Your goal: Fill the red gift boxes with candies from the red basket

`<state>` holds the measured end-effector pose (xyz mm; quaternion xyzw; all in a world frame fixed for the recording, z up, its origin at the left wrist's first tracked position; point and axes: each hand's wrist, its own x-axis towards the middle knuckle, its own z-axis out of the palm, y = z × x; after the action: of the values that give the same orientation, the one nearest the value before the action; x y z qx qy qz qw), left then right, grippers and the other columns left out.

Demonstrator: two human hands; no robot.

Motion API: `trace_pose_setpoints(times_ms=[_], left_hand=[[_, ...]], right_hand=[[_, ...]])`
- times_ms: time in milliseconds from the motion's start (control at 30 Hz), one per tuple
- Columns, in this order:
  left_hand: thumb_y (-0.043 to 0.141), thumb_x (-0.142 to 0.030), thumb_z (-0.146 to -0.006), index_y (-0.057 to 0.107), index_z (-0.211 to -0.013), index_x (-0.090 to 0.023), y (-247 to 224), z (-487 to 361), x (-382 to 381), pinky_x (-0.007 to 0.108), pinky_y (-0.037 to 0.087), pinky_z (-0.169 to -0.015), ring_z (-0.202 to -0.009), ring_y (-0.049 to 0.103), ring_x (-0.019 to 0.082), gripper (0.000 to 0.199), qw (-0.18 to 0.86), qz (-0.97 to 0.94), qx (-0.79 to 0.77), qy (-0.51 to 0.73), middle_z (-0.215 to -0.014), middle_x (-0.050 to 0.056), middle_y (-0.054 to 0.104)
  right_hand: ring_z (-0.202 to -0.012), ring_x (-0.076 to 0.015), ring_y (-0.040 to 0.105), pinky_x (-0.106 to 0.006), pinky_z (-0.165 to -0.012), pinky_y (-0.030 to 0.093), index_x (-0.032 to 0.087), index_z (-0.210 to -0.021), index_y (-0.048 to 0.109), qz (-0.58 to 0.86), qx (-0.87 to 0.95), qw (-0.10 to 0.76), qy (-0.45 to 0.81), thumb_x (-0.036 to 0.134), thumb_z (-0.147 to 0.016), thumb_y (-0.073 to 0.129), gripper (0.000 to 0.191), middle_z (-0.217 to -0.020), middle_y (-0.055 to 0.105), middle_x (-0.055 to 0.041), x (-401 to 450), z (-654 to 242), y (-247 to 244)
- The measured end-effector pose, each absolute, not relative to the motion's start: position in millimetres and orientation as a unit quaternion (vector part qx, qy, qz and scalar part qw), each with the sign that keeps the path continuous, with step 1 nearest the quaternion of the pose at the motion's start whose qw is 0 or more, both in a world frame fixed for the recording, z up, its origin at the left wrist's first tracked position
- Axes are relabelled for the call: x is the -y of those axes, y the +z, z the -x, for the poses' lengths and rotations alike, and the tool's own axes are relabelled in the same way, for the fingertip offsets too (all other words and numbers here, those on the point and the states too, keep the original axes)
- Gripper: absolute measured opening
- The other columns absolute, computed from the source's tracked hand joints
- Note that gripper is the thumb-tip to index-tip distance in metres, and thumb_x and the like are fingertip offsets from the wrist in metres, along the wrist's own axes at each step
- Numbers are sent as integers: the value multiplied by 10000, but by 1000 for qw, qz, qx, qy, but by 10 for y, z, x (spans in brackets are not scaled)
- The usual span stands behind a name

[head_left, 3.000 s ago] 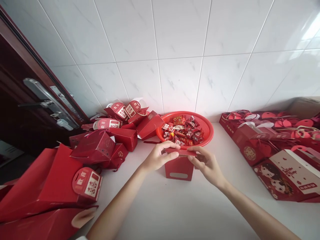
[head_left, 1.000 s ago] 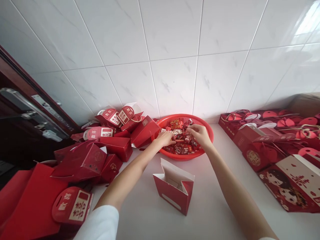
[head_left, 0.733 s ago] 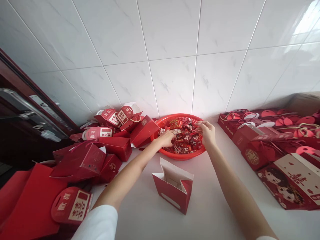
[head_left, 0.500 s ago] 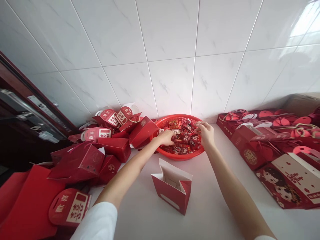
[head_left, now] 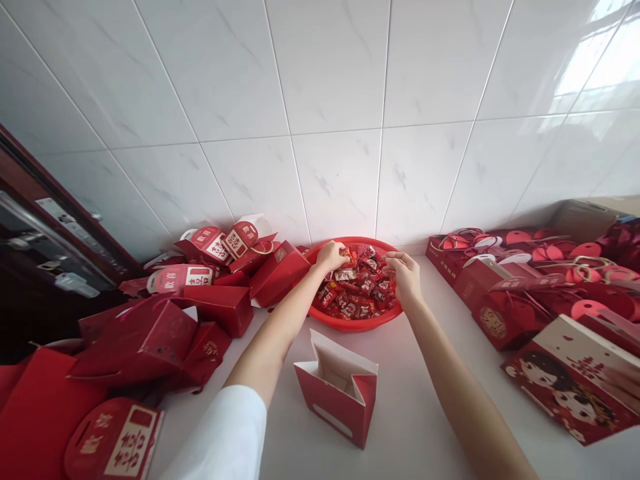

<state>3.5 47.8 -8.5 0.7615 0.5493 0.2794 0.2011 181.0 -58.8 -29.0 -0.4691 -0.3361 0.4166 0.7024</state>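
Observation:
A round red basket stands by the wall, filled with red wrapped candies. My left hand is over its back left part, fingers pinched on a red and orange candy. At the basket's right rim is my right hand, its fingers drawn together; what they hold, if anything, is too small to make out. An open red box with a white inside stands upright on the white table, in front of the basket, untouched.
Red gift boxes lie piled on the left. Rows of red boxes with cord handles stand on the right, with a box bearing cartoon faces at their near end; someone's hand touches it. Behind is a tiled wall.
My left hand has moved from the candies in the middle to the basket's back left, now pinching a candy. Another person's hand has appeared at the right, and the cartoon box there is tilted.

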Motion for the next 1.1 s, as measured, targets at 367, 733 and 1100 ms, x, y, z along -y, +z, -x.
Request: trace_pose_setpoints(times_ms=[367,733,1100], left_hand=[[782,-577,-703,734,-905,-146,49,-131,-214,326,536,-792,-824,692,197,478,446,-699,-340,444,-918,68,768],[625,-249,-885,784,-916,-151,-48,-67,-330,323,541,-862,-898,715,204,189,377,-745,-450,318,-944,77,787],[656,-3,-676,781,-1039,-189,-394,106,-483,321,531,-892,-986,708,256,426,312,-753,-541,206,-969,63,778]], right_hand=[[-811,-218,717,-299,-646,589,211,-909,730,444,402,627,498,427,-617,866,387,-859,758,-41,656,-1712,-200],[-674,-205,712,-276,-526,569,186,-785,705,401,283,735,469,363,-629,826,266,-754,753,-23,631,-1709,-210],[-711,-208,724,-309,-599,626,192,-722,641,411,258,738,469,280,-663,783,177,-718,730,-5,596,-1746,-211]])
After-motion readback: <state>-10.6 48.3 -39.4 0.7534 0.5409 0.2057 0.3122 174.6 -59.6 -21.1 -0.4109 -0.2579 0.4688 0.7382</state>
